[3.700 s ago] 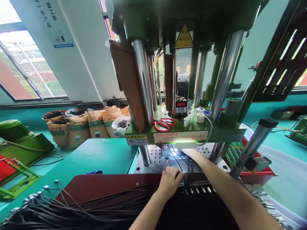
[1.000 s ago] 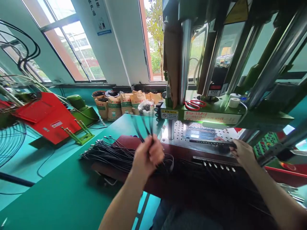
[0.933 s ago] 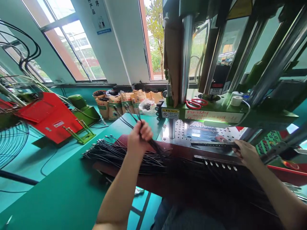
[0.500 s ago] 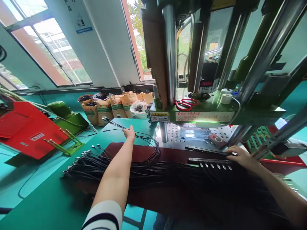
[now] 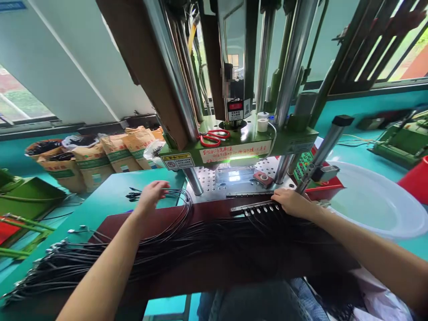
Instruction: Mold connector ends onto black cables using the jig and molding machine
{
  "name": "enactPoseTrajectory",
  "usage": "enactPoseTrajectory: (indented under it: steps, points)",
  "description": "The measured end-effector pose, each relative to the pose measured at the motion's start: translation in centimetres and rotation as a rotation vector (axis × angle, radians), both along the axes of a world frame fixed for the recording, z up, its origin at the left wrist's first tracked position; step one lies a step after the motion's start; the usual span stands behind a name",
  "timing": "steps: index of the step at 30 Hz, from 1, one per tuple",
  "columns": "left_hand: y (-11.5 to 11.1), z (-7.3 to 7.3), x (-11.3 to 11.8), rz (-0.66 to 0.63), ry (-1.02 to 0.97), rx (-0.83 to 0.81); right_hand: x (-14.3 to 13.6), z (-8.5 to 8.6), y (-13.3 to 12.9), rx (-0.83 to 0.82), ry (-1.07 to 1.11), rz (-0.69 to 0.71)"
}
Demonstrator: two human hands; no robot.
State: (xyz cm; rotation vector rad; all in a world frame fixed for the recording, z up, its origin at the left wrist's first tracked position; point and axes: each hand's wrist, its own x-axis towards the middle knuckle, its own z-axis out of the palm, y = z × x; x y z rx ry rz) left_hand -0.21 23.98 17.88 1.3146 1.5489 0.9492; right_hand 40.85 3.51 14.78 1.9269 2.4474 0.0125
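Note:
My left hand [image 5: 154, 194] is above the green table, fingers loosely apart, beside a bundle of thin black cables [image 5: 133, 195]. The cables' tips lie on the tabletop and their lengths loop right past the hand. My right hand [image 5: 289, 203] has its fingers closed at the right end of a slotted metal bar [image 5: 254, 207], which holds a row of silver cable ends. A second dark metal bar [image 5: 247, 194] lies just behind it, its right end close to my fingertips. A large pile of black cables [image 5: 187, 240] spreads across the dark red board [image 5: 140, 223].
Behind the bars stands a green press [image 5: 240, 138] with steel columns and a perforated plate [image 5: 207, 178]. Red scissors [image 5: 214, 137] lie on its ledge. A red-grey block [image 5: 263, 179] sits on the plate. Paper sacks [image 5: 93, 162] stand at left, a white round tub [image 5: 377, 200] at right.
The view has swung right. My left hand has let go of the cable bundle, which now rests on the green table. My right hand has shifted to the slotted bar's end.

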Motion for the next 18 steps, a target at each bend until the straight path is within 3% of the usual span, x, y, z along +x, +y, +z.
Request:
enactPoseTrajectory:
  steps: [1, 4, 6, 8, 11, 14, 18]
  points:
    - [-2.5, 0.3, 1.7, -0.146, -0.02, 0.01, -0.2, 0.3, 0.1, -0.03, -0.018, -0.01]
    - [-10.7, 0.5, 7.2, -0.988, 0.081, -0.024, -0.4, 1.7, 0.6, -0.152, -0.045, -0.029]
    - [-15.3, 0.1, 10.4, -1.214, 0.215, 0.061, -0.4, 3.2, 0.9, -0.218, -0.048, -0.058]
    - [-18.2, -0.6, 13.0, -1.285, 0.331, 0.181, -0.3, 4.6, 1.2, -0.25, -0.047, -0.119]
    - [-20.0, -1.5, 16.0, -1.326, 0.396, 0.223, -0.2, 6.2, 1.5, -0.242, -0.035, -0.248]
    - [-20.1, -2.2, 18.2, -1.349, 0.298, 0.06, 0.1, 7.3, 2.0, -0.208, 0.015, -0.344]
    - [-19.5, -2.6, 20.5, -1.3, -0.082, -0.222, 0.6, 8.0, 4.0, -0.154, 0.15, -0.377]
